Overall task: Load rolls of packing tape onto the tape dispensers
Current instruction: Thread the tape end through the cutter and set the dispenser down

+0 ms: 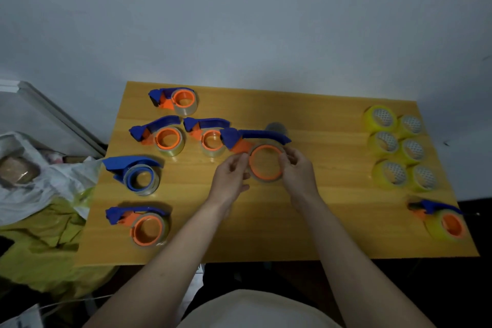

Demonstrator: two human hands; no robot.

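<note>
At the centre of the frame both hands hold the clear tape roll (266,165) on the dispenser (255,138): the left hand (231,176) and the right hand (298,168) each have a pinching grip on its rim. If the roll goes on crooked, it may jam on the orange hub or slip off onto the surface (332,216). Whether it sits fully home is hard to tell; the fingers hide its sides. A clear roll (277,128) behind is half hidden.

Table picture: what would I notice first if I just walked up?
Probably the two hands, left hand and right hand, holding a blue and orange tape dispenser mid-table. Next, five loaded dispensers lying along the left side, and the yellow tape rolls clustered at the far right.
</note>
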